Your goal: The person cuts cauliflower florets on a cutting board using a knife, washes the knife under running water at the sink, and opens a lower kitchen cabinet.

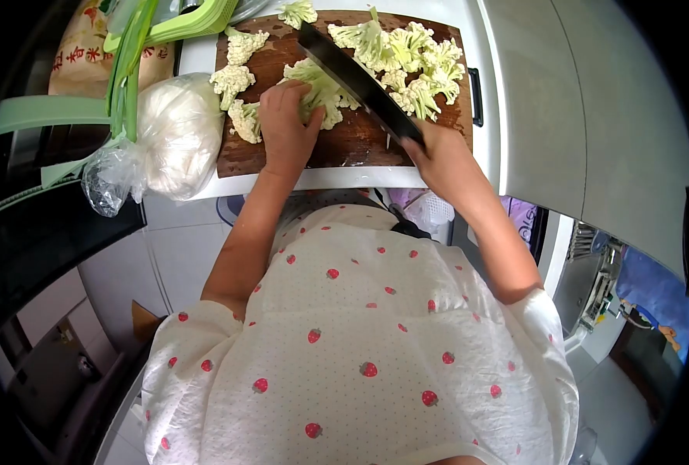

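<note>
A dark wooden cutting board [344, 147] carries several pieces of cauliflower. My left hand [286, 128] is closed with its fingertips on a large cauliflower piece [313, 81] near the board's middle. In my right hand [446, 159] I grip the handle of a kitchen knife [356, 81]. Its wide black blade slants up and left over the board, just right of my left hand. Cauliflower florets [418, 58] are heaped behind the blade on the right. More florets [232, 81] lie along the board's left edge. The blade hides part of the cauliflower beneath it.
Left of the board sits a knotted clear plastic bag [180, 136] with something white inside. Green stalks [127, 77] and a light green basket [205, 23] are behind it, beside a printed sack [77, 54]. A grey panel [577, 93] stands at the right.
</note>
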